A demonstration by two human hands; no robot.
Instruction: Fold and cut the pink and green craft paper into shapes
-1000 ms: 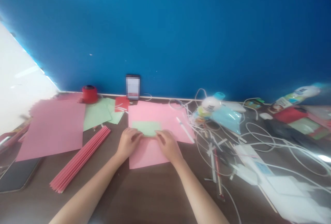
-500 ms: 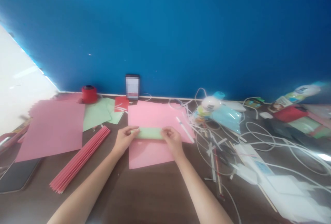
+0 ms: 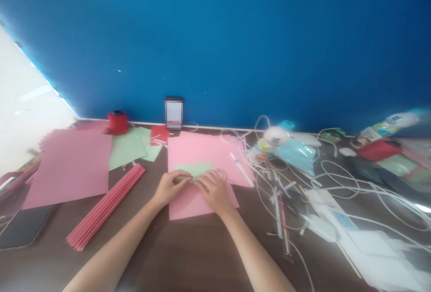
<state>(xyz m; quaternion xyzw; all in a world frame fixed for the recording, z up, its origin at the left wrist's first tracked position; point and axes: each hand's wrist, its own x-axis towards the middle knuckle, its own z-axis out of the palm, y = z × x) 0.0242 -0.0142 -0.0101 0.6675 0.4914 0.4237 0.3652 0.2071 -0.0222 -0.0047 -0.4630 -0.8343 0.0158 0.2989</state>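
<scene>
W/ L hand [image 3: 169,187] & R hand [image 3: 214,192] we pinch green paper [image 3: 195,167] at its 6 o'clock edge, prob. for ctrl.

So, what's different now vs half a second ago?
Left hand shifted rightward and right hand leftward; their fingertips now nearly meet at the near edge of the green paper. Neither has visibly left it. Unchanged: pink sheets, pleated pink paper, upright phone.
</scene>
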